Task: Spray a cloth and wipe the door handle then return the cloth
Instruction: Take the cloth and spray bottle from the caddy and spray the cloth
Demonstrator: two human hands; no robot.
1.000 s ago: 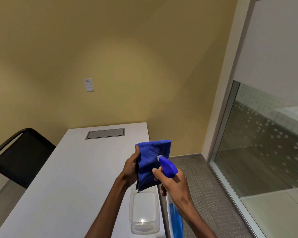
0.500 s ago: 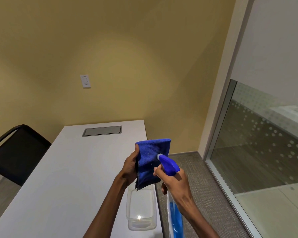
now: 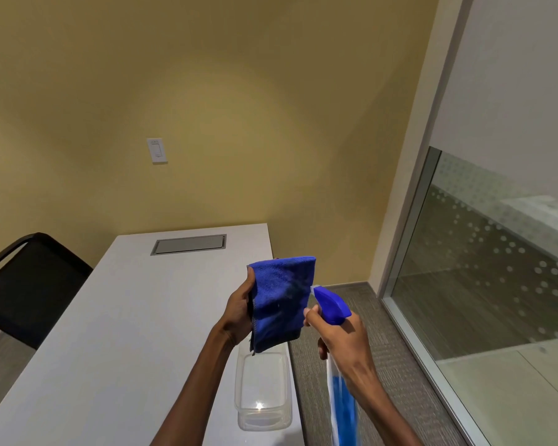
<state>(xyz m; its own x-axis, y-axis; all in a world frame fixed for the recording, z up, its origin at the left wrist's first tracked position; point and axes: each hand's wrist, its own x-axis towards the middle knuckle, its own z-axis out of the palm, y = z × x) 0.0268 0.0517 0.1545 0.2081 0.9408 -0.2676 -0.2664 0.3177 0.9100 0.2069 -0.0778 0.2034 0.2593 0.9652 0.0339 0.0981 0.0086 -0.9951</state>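
A folded blue cloth (image 3: 279, 300) hangs upright above the table's right edge, pinched along its left side by my left hand (image 3: 239, 312). My right hand (image 3: 343, 341) grips the neck of a spray bottle (image 3: 332, 307) with a blue trigger head and blue liquid in its clear body. The nozzle points left at the cloth, almost touching it, and a darker patch shows on the cloth near the nozzle. No door handle is in view.
A clear plastic container (image 3: 263, 391) sits on the white table (image 3: 116, 333) below the cloth. A black chair (image 3: 29, 284) stands at the left. A glass partition with a metal frame (image 3: 409, 220) runs along the right, with grey carpet (image 3: 384, 365) beside the table.
The view has tilted slightly up and shifted. Both hands stay together, and a darker patch has appeared on the cloth by the nozzle.
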